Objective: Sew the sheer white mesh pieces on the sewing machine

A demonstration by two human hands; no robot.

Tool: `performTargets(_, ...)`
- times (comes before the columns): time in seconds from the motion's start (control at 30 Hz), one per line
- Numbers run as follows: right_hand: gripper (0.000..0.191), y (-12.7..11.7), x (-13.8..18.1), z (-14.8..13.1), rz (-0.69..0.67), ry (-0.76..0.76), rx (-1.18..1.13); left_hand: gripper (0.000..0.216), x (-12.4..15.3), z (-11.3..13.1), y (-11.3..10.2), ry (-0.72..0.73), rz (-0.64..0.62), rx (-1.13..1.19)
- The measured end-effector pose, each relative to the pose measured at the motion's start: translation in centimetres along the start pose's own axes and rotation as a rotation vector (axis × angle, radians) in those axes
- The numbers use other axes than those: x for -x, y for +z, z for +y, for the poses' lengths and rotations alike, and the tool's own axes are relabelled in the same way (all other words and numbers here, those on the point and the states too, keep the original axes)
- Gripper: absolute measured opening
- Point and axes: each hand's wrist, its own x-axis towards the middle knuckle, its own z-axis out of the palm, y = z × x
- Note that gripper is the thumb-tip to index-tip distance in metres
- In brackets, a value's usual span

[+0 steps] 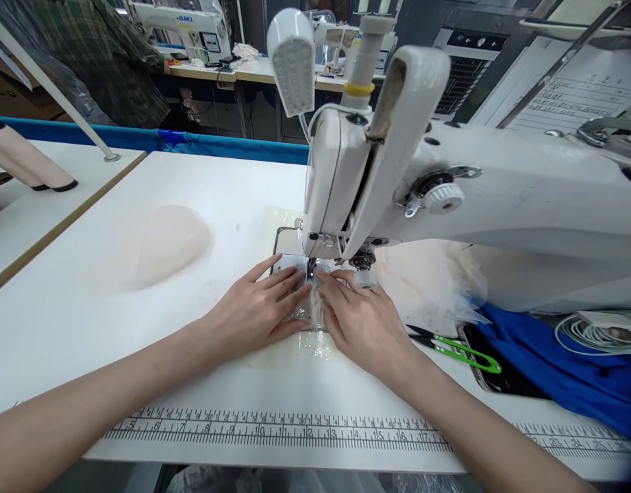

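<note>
So that the sheer piece (311, 316) lies taut at the needle (310, 272), I press it flat. Left hand (256, 311) and right hand (364, 320) lie open, clasping nothing.

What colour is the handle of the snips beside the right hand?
The snips' handle is bright green; head view.

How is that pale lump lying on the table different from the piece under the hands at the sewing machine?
The pale lump is domed and milky; the piece is flat and see-through. The lump lies untouched, left of the sewing machine; the piece is pressed down by the left hand and right hand at the needle. Both rest on the white table.
</note>
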Motion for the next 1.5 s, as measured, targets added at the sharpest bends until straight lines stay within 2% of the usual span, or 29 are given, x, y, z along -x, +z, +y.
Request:
performTargets(0.43, 0.035, -0.2, -0.1, 0.0, -0.003, 0.007, -0.006, 0.052, 0.4, -0.1, 0.2, -0.031, -0.033, -0.018)
performTargets(0.6, 0.024, -0.4, 0.2, 0.1, 0.085, -0.069, -0.089, 0.065, 0.7, 0.0, -0.3, 0.089, 0.038, 0.041)
performTargets(0.77, 0.019, -1.6, 0.4, 0.3, 0.021, -0.119, -0.260, 0.022, 0.7, 0.2, -0.2, 0.133, 0.154, -0.010)
performTargets(0.87, 0.051, -2.0, 0.4, 0.3, -0.016, -0.125, -0.336, 0.019, 0.5, 0.4, -0.3, 0.050, 0.186, 0.050)
performTargets(0.9, 0.052, -2.0, 0.4, 0.3, -0.015, -0.129, -0.319, 0.018, 0.5, 0.4, -0.4, 0.022, 0.184, 0.077)
performTargets(1.0, 0.019, -1.6, 0.6, 0.2, 0.048, -0.171, -0.179, 0.028, 0.5, 0.8, -0.4, 0.004, 0.129, 0.079)
performTargets(1.07, 0.020, -1.2, 0.8, 0.2, 0.107, -0.227, -0.108, 0.040, 0.7, 1.0, -0.4, 0.012, 0.086, 0.053)
performTargets(1.2, 0.019, -1.1, 0.9, 0.1, 0.177, -0.284, -0.087, 0.032, 1.2, 1.1, -0.2, 0.060, 0.045, -0.002)
performTargets(1.5, 0.021, -1.3, 0.8, 0.0, 0.176, -0.263, -0.130, 0.031, 1.2, 1.0, -0.3, 0.092, 0.041, -0.047)
